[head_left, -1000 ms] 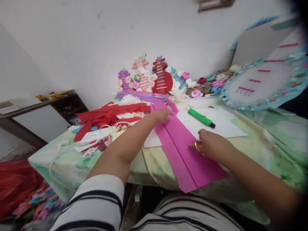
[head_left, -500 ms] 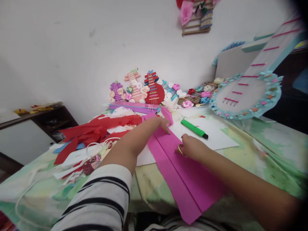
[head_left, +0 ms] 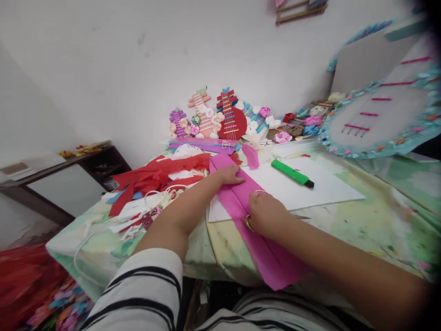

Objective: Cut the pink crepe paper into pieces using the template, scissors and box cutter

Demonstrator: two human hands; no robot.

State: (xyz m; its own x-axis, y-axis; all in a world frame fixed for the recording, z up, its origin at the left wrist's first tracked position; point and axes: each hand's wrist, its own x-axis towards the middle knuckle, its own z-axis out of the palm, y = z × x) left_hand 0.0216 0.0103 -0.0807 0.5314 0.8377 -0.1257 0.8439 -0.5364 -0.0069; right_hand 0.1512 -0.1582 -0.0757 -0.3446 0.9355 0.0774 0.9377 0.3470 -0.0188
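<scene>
1. Across the white board (head_left: 330, 186) and patterned tablecloth (head_left: 347, 230), out stretches the pink paper (head_left: 241, 196)!
2. Left hand (head_left: 230, 174) lies half-curled on its far part; whether it grips, I can't tell.
3. Right hand (head_left: 270, 214), curled tight, has the gold-handled scissors (head_left: 247, 223), right over the paper.
4. Green cutter (head_left: 292, 173) rests on the board, just beyond.

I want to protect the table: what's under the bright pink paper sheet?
A flat white board shows beside the far part of the paper sheet, green-and-yellow tablecloth beside the near part. Anything directly beneath is hidden.
</scene>
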